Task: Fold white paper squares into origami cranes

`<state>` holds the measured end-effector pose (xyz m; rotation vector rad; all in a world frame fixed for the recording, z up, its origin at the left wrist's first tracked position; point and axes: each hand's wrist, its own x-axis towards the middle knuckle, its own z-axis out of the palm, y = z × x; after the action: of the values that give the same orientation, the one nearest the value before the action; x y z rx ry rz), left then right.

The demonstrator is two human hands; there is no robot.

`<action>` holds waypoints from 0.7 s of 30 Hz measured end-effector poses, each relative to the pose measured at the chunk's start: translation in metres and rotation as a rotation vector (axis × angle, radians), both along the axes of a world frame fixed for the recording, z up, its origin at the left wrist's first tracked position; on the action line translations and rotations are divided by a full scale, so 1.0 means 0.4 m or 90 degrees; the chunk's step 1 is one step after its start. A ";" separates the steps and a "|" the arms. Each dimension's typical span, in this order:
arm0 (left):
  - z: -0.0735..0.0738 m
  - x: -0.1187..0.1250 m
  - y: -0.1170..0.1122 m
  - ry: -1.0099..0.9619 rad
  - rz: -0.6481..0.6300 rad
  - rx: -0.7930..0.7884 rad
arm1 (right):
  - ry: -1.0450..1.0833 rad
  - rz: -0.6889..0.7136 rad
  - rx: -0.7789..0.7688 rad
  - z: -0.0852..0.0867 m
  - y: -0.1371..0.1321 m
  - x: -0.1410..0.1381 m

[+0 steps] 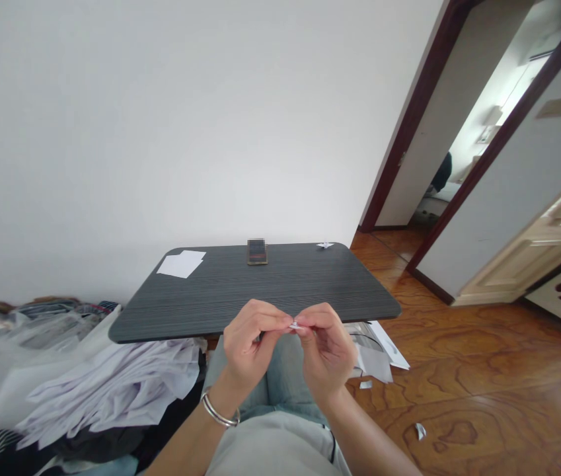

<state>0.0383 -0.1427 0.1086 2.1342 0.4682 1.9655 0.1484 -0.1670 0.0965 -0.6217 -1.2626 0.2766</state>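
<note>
Left hand point(255, 338) and right hand point(328, 347) pinch a tiny white, seemingly paper piece point(295, 326) between fingertips, probably for fine control, by the near edge of the dark-grey, wood-grained rectangular desk point(221, 284).

Small white piece point(295, 326), probably folded paper, mostly hidden between left hand point(252, 340) and right hand point(328, 347).
</note>
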 end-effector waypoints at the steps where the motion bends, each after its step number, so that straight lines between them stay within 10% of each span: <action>1: 0.000 0.000 0.000 0.000 0.001 0.001 | 0.005 0.008 -0.002 0.000 0.000 0.000; 21: 0.008 0.002 -0.009 0.012 -0.002 0.025 | 0.045 0.014 -0.012 -0.014 0.004 -0.011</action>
<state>0.0392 -0.1462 0.1119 2.1767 0.4316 1.9709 0.1439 -0.1654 0.0907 -0.6092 -1.2006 0.3262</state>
